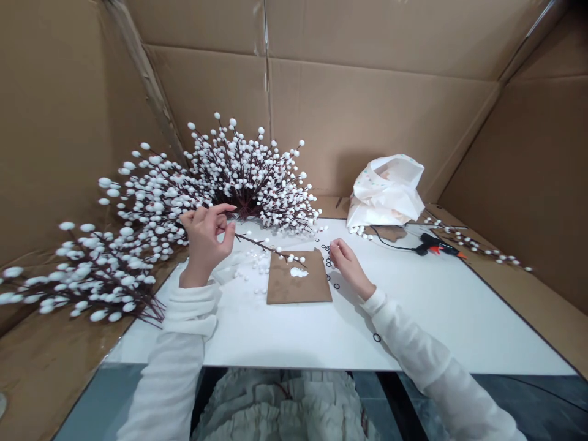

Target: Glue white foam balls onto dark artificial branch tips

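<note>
Brown twig (264, 245), pinched in left hand (206, 236), slants down rightward; grip unclear in right hand (346, 261).

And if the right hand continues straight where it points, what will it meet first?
Probably the white-berry branches; if the right hand is low, the black rings first. Depth is unclear.

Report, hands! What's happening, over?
Left hand at thin brown twig, grip unclear. Right hand pinched; anything inside hidden. Small black rings beside flat brown cardboard square.
</note>
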Tool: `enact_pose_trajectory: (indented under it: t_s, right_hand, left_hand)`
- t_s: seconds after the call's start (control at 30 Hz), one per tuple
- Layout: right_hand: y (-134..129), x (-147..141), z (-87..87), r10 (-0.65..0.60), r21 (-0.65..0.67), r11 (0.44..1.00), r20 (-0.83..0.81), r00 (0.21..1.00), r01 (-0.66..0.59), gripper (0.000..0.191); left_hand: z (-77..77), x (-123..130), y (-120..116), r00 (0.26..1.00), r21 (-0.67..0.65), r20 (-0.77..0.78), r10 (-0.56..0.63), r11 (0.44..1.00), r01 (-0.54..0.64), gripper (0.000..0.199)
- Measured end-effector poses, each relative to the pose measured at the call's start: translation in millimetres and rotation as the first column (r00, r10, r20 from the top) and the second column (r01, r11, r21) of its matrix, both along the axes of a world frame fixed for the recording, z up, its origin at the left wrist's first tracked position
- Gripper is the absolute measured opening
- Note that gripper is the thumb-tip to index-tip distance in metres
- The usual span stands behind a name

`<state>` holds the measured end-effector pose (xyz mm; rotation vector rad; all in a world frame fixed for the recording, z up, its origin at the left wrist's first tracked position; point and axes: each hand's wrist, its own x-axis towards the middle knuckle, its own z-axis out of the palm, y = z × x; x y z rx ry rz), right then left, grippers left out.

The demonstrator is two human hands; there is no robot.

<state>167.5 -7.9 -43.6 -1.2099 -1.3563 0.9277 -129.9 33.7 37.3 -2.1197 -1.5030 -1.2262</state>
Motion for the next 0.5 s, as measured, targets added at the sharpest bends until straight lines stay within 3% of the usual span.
enact_pose_trajectory:
  t_s: [0.33,0.5]
  right_hand:
    - [6.8,4.1,-12.3,-0.072,-0.013,0.997,-0.077,0.994,0.072,0.033]
    - [8.4,7.1,-8.2,-0.050,-0.055,0.998,-0.104,0.993,0.044,0.030]
  left_hand:
    - [1.5,-6.2,-1.9,0.988,-0.026,-0.157,-0.004,1.000,0.000,0.033]
    - [2.3,-10.3,-2.3,0.993,0.009,-0.119,0.010,1.000,-0.009,0.031]
